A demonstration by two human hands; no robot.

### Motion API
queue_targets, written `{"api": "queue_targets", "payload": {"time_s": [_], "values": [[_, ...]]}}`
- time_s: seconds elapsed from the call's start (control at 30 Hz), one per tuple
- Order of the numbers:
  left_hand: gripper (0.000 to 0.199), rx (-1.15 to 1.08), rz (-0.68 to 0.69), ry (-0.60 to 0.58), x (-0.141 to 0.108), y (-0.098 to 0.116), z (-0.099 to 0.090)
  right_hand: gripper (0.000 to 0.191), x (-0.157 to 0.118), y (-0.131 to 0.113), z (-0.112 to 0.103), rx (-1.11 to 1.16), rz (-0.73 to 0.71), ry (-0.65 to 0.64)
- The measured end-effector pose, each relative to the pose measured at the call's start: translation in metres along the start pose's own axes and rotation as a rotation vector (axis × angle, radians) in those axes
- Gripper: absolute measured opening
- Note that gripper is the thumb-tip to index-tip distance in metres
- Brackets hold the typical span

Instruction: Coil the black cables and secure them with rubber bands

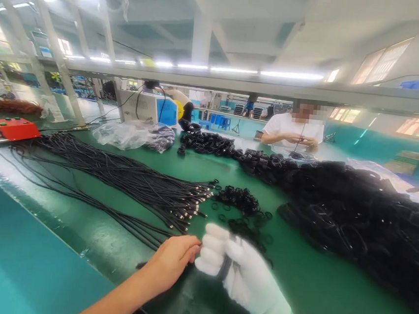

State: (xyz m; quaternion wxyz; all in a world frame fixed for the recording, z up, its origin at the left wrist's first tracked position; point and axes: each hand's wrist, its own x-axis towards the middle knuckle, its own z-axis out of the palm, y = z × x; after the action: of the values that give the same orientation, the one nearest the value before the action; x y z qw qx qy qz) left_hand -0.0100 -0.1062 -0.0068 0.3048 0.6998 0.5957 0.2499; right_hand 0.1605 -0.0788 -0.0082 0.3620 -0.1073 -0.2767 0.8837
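Observation:
My left hand (177,253), bare, is closed in a pinch close to the fingertips of the other hand; whatever it grips is hidden. A white glove covers my right hand (238,266), whose fingers are curled round a black cable (225,268), of which a short, seemingly folded stretch shows at the palm. Just beyond both hands lies a pile of small black rings (238,199), some scattered loose on the green tabletop. To the left, a long spread of black cables (130,174) points its metal-tipped plugs (193,202) towards my hands.
A large heap of coiled black cables (353,205) fills the right side. At the far left stands a red control box (14,128) with green buttons. Behind are a clear plastic bag (123,134) and a blue-white machine (151,108). Across the table, a person in a white shirt (276,126) handles a cable.

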Motion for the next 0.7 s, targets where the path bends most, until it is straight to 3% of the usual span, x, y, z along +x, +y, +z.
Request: {"api": "queue_targets", "payload": {"time_s": [0.1, 0.17, 0.33, 0.47, 0.57, 0.7], "values": [[0.028, 0.416, -0.093, 0.079, -0.014, 0.008, 0.012, 0.029, 0.004, -0.012, -0.003, 0.024, -0.116, 0.001], [0.026, 0.58, -0.09, 0.095, -0.021, 0.016, 0.021, 0.027, 0.005, -0.016, -0.003, 0.009, -0.145, 0.025], [0.02, 0.716, 0.143, 0.153, -0.026, 0.03, 0.032, 0.021, 0.005, -0.014, 0.001, -0.077, -0.148, 0.082], [0.016, 0.766, 0.493, 0.162, -0.016, 0.033, 0.006, 0.026, 0.003, -0.006, 0.002, -0.228, -0.054, 0.158], [0.017, 0.79, 0.73, 0.085, -0.004, 0.036, -0.025, 0.025, 0.002, -0.001, 0.0, -0.276, 0.059, 0.02], [0.02, 0.731, 0.797, -0.007, 0.011, 0.038, -0.05, 0.028, 0.001, 0.005, -0.001, -0.229, 0.126, -0.097]]}}
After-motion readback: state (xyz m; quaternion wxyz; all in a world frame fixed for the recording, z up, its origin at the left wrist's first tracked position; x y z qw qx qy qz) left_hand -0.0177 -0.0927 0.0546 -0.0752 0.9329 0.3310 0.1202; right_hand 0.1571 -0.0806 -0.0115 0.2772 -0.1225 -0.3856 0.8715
